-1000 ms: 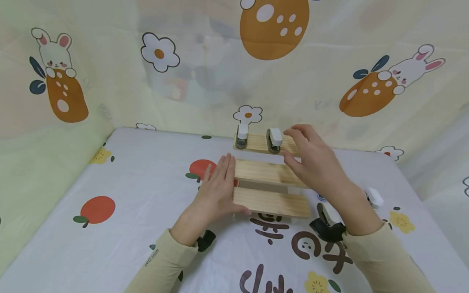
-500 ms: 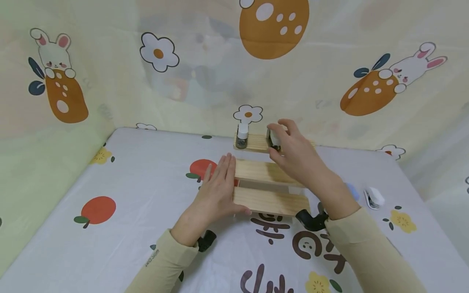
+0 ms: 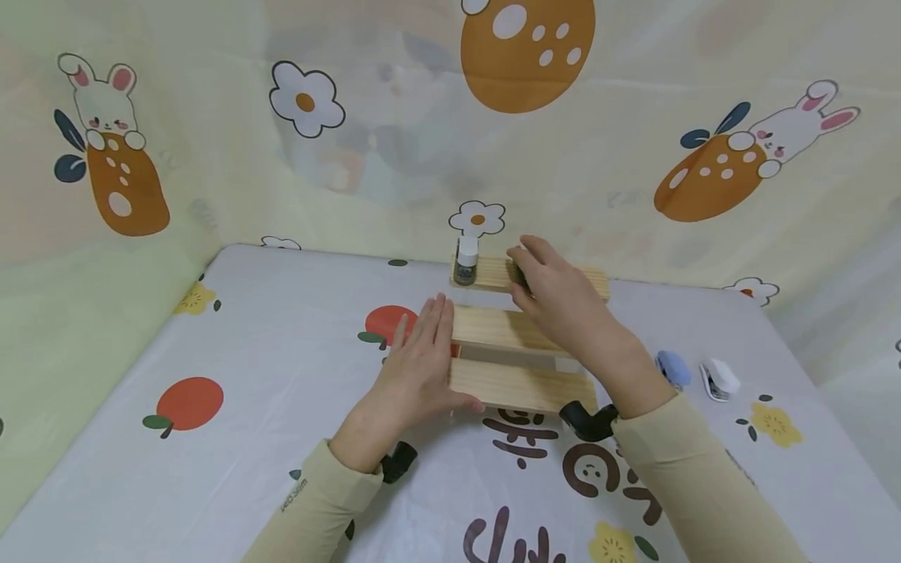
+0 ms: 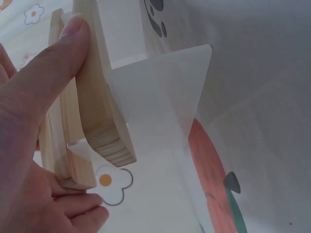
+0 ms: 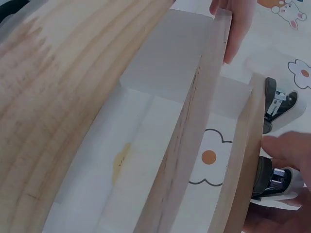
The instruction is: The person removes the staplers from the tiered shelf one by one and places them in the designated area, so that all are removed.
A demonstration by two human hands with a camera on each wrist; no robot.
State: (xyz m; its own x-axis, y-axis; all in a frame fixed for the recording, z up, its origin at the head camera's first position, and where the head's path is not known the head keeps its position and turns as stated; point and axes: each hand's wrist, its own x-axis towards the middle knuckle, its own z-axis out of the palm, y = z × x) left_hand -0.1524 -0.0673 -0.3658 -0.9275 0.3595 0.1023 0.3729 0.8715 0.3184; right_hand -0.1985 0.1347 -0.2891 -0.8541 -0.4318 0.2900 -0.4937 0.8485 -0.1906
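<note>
A three-step wooden rack [image 3: 521, 385] with translucent white side panels [image 4: 155, 92] stands on the table. My left hand [image 3: 415, 367] lies along its left end, fingers straight in the head view, thumb against the lowest board's front. On the highest board [image 3: 493, 274], a small white-and-dark stapler [image 3: 465, 262] stands upright at the left end. To its right, my right hand [image 3: 563, 301] grips a second stapler [image 5: 274, 179], mostly hidden by the fingers in the head view. In the right wrist view, thumb and fingers are on either side of it, at the highest board's edge.
A blue stapler [image 3: 673, 367] and another white stapler [image 3: 719, 380] lie on the table to the right of the rack. Patterned cloth [image 3: 394, 188] hangs close behind the highest board. A black wrist mount [image 3: 590, 422] overlaps the rack's front right corner.
My right hand has moved left along the highest board, from beside the second stapler to gripping it. The blue stapler has come into fuller view. My left hand has stayed put.
</note>
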